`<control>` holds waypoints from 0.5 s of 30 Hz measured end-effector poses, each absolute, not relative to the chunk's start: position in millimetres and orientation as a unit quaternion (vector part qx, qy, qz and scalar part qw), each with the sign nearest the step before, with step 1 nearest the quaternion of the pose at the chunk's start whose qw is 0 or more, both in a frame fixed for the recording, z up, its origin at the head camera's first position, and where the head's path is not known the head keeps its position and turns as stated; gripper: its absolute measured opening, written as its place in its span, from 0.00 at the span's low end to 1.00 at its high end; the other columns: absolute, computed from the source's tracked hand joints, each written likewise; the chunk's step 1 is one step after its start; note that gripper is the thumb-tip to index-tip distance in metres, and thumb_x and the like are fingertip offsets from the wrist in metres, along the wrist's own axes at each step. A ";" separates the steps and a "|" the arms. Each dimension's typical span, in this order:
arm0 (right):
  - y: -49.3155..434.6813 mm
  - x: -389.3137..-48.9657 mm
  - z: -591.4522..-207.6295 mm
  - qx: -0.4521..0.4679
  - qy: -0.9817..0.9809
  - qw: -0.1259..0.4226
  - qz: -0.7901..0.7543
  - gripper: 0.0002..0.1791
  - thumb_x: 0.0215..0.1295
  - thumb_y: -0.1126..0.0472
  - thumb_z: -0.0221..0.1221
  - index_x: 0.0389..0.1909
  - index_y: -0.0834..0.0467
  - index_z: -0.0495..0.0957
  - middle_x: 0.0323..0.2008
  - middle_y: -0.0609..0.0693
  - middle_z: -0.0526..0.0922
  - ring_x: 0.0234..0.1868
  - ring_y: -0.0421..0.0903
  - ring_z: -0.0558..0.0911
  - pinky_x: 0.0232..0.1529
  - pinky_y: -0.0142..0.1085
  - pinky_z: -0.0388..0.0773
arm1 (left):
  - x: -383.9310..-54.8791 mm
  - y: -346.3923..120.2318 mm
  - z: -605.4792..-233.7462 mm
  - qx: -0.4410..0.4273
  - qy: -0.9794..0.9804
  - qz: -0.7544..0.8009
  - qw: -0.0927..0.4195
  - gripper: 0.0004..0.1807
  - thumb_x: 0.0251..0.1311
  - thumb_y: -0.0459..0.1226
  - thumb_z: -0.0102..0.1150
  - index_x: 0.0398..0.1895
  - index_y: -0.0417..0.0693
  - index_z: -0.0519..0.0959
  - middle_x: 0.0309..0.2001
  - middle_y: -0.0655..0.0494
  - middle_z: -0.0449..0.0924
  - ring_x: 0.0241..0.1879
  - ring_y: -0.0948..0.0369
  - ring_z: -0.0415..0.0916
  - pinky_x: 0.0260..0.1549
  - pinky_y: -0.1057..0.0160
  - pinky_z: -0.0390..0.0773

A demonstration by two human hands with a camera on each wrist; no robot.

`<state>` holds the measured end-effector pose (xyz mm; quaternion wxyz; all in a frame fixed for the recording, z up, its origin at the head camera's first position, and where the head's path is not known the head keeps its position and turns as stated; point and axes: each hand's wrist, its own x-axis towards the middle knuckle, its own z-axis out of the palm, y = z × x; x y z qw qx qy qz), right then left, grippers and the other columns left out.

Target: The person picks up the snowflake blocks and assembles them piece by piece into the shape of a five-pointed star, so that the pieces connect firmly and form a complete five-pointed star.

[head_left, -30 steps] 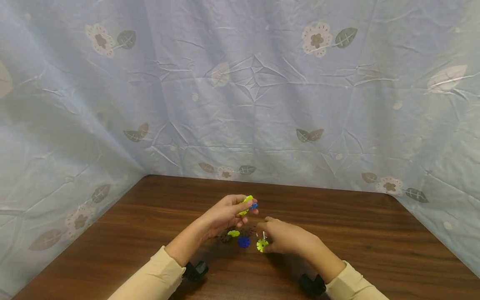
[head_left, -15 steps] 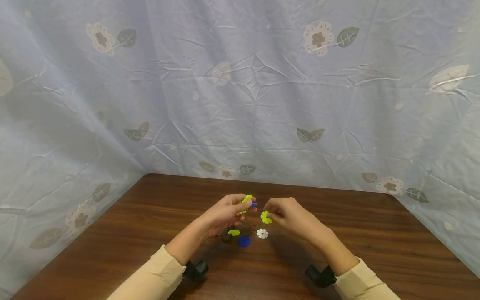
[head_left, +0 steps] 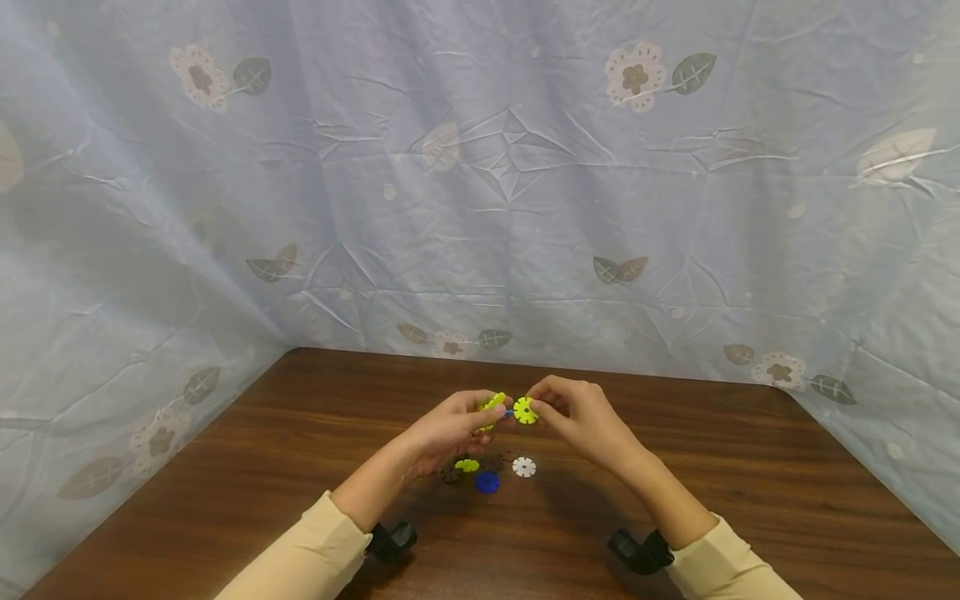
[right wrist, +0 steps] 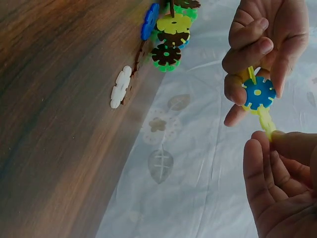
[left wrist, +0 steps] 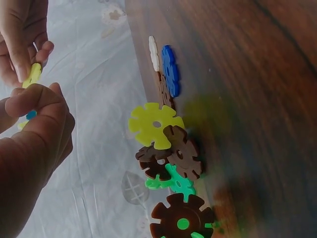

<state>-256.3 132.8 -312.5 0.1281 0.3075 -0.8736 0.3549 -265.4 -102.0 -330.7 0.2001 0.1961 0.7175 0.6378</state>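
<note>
My left hand [head_left: 450, 429] pinches a small assembly of notched snowflake discs above the table: a light-blue disc [right wrist: 260, 92] slotted together with yellow pieces [right wrist: 251, 74]. Between thumb and fingers, my right hand [head_left: 581, 415] holds another yellow snowflake disc [head_left: 525, 411] by its edge. In the right wrist view that disc stands edge-on, its rim right at the lower edge of the light-blue disc. Left fingers partly cover the assembly in the head view.
On the brown wooden table [head_left: 675, 467] below lie a white disc [head_left: 524, 467], a dark-blue disc [head_left: 487, 482] and a yellow disc [left wrist: 156, 124]. Brown discs [left wrist: 183, 153] and green discs [left wrist: 181, 183] are heaped beside them. A patterned curtain [head_left: 480, 250] surrounds the table.
My right hand has picked up the yellow disc from the table, uncovering the white one, and has raised it leftward to the assembly. My left hand has stayed nearly still.
</note>
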 end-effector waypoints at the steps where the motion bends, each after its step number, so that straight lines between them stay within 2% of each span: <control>1: 132.6 -256.2 -312.6 0.307 -0.873 0.127 0.358 0.05 0.73 0.66 0.63 0.45 0.61 0.85 0.34 0.51 0.89 0.27 0.34 0.81 0.30 0.30 0.80 | -265.3 -101.8 -330.6 0.195 0.717 0.638 0.200 0.25 0.83 0.40 0.47 0.75 0.38 0.68 0.68 0.37 0.73 0.33 0.65 0.67 0.34 0.70 0.70; 7: 132.5 -255.3 -313.9 0.313 -0.862 0.093 0.389 0.06 0.74 0.68 0.61 0.46 0.64 0.83 0.37 0.56 0.89 0.32 0.38 0.87 0.35 0.30 0.86 | -264.5 -100.6 -330.2 0.196 0.713 0.643 0.201 0.23 0.83 0.40 0.47 0.75 0.41 0.69 0.54 0.53 0.74 0.33 0.65 0.68 0.33 0.70 0.71; 15: 130.6 -254.7 -315.0 0.315 -0.855 0.088 0.402 0.06 0.75 0.67 0.60 0.46 0.64 0.84 0.38 0.57 0.89 0.32 0.38 0.88 0.36 0.29 0.87 | -264.3 -101.2 -329.4 0.226 0.713 0.633 0.199 0.25 0.83 0.39 0.47 0.77 0.40 0.65 0.45 0.57 0.72 0.26 0.64 0.59 0.25 0.69 0.61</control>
